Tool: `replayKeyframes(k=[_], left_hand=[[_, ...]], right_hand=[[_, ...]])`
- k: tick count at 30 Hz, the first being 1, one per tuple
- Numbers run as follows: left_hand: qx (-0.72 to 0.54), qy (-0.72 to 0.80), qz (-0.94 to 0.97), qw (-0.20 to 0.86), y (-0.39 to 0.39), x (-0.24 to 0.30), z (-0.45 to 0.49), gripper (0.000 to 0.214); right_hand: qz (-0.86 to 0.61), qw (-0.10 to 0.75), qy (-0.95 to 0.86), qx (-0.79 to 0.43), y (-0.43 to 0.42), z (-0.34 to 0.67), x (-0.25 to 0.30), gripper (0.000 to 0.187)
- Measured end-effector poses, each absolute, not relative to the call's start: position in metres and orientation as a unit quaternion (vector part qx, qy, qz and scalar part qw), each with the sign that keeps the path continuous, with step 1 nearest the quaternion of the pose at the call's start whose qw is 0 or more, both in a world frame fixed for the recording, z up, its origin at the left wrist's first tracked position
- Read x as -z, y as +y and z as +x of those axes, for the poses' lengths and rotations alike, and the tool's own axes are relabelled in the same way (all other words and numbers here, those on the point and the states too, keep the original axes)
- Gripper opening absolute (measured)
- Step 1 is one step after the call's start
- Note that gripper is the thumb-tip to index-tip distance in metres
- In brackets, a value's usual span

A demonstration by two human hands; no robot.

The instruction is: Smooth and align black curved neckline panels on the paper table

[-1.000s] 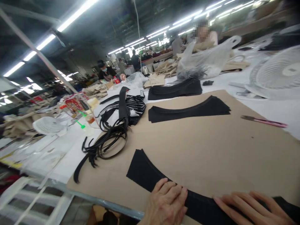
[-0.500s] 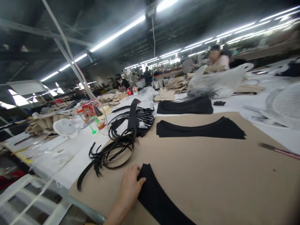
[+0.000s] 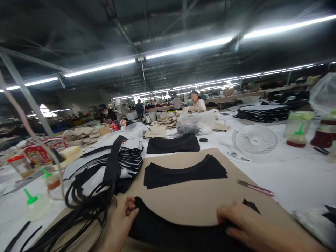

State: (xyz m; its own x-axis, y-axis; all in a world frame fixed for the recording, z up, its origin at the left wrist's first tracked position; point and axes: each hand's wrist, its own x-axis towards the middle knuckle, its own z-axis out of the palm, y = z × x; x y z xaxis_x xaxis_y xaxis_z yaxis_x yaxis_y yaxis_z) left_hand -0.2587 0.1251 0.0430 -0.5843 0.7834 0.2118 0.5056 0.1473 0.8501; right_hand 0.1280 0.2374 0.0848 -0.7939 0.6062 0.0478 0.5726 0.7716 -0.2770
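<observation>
A long, curved black fabric piece (image 3: 173, 234) lies across the near part of the brown board (image 3: 181, 201). My left hand (image 3: 122, 215), fingers curled, pinches its left end. At the right end, my right hand (image 3: 240, 220) is closed on the same fabric, and a dark corner pokes out behind the knuckles. Whether this is one layer or several I cannot tell. Beyond my hands sits a stack of similar curved black pieces (image 3: 183, 175), with another black stack (image 3: 173, 145) farther back. Left of my left hand is a tangle of black strips (image 3: 86, 210).
Thread snips (image 3: 256, 188) lie on the board's right side. Behind them stands a white fan (image 3: 256, 140). Green-tipped bottles (image 3: 31, 199) are at left, near a hanging cord (image 3: 42, 143). A clear plastic bag (image 3: 196, 120) and a co-worker (image 3: 198, 103) are at the back.
The view has swung right and levelled. My right hand has come into view on the fabric's right end. My left hand stays at its left end, and the piece now lies more crosswise.
</observation>
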Motion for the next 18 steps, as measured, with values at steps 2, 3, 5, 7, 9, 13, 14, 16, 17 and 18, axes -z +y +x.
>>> replayKeyframes(k=[2, 3, 5, 7, 9, 13, 14, 16, 17, 18], left_hand=[[-0.482, 0.747, 0.441, 0.117, 0.162, -0.051, -0.261, 0.025], [-0.478, 0.751, 0.443, 0.101, 0.18, -0.054, -0.263, 0.023], [-0.464, 0.764, 0.443, 0.069, 0.212, -0.058, -0.265, 0.02], [-0.444, 0.778, 0.442, 0.041, 0.24, -0.058, -0.268, 0.019], [-0.419, 0.792, 0.443, 0.017, 0.262, -0.054, -0.269, 0.018], [-0.374, 0.814, 0.442, -0.041, 0.284, -0.042, -0.267, 0.018], [-0.366, 0.82, 0.436, -0.059, 0.286, -0.039, -0.265, 0.017], [-0.352, 0.828, 0.425, -0.1, 0.285, -0.034, -0.258, 0.021], [-0.345, 0.826, 0.43, -0.117, 0.283, -0.032, -0.253, 0.026], [-0.336, 0.817, 0.45, -0.13, 0.282, -0.031, -0.247, 0.031]], right_hand=[[-0.301, 0.053, -0.949, -0.081, 0.272, 0.116, -0.103, 0.024], [-0.295, 0.053, -0.952, -0.067, 0.291, 0.11, -0.108, 0.023], [-0.278, 0.054, -0.958, -0.048, 0.327, 0.098, -0.112, 0.022], [-0.265, 0.055, -0.962, -0.036, 0.361, 0.087, -0.109, 0.023], [-0.259, 0.056, -0.964, -0.024, 0.391, 0.077, -0.102, 0.025], [-0.261, 0.061, -0.963, 0.004, 0.427, 0.067, -0.088, 0.027], [-0.261, 0.064, -0.963, 0.012, 0.431, 0.066, -0.085, 0.027], [-0.259, 0.075, -0.963, 0.028, 0.435, 0.063, -0.083, 0.028], [-0.258, 0.083, -0.962, 0.036, 0.435, 0.062, -0.083, 0.028], [-0.259, 0.092, -0.961, 0.044, 0.434, 0.061, -0.083, 0.027]])
